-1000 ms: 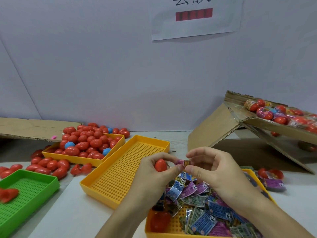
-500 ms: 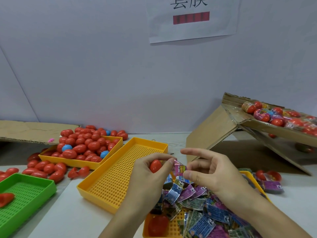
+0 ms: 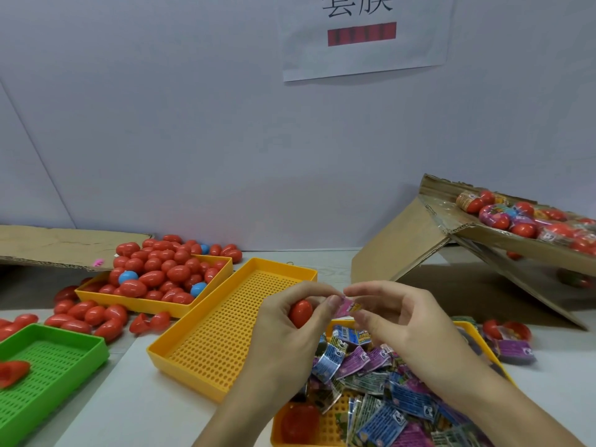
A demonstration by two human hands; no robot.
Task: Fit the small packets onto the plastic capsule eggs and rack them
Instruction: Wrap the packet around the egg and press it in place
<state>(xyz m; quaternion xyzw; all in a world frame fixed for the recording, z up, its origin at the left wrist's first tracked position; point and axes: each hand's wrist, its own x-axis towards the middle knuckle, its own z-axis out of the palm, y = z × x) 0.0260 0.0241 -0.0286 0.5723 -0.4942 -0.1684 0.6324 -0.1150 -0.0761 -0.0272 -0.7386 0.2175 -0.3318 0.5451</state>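
A red capsule egg [image 3: 300,313] was gripped in the curled fingers [image 3: 317,290] of the left hand [image 3: 283,330], held above the near end of an unfilled yellow perforated tray [image 3: 225,330]. A small pink packet [image 3: 348,308] was pinched between thumb and forefinger of the right hand [image 3: 406,324], just at 3 o'clock of the egg, with the left thumb tip touching the packet's edge. Whether the packet had reached the egg's shell could not be told.

Below both hands, at 6 o'clock, a second yellow tray [image 3: 277,430] was heaped with loose blue and purple packets [image 3: 380,398], with a red egg half [image 3: 300,424] seen in its near corner. At 10 o'clock of the hands, a third yellow tray [image 3: 129,301] was piled with red eggs [image 3: 161,269] and a few blue ones [image 3: 128,277], and more red eggs [image 3: 87,314] were scattered on the worktop [image 3: 129,398] around it. A green tray [image 3: 64,366] was set at 8 o'clock, with a red piece [image 3: 14,372] lying in it.

At 2 o'clock, wrapped eggs [image 3: 522,221] were racked on a sloping cardboard flap [image 3: 403,243]. A wrapped egg [image 3: 512,343] lay on the worktop at 3 o'clock of the packet tray. A paper sign [image 3: 364,37] was fixed to the wall at 12 o'clock.
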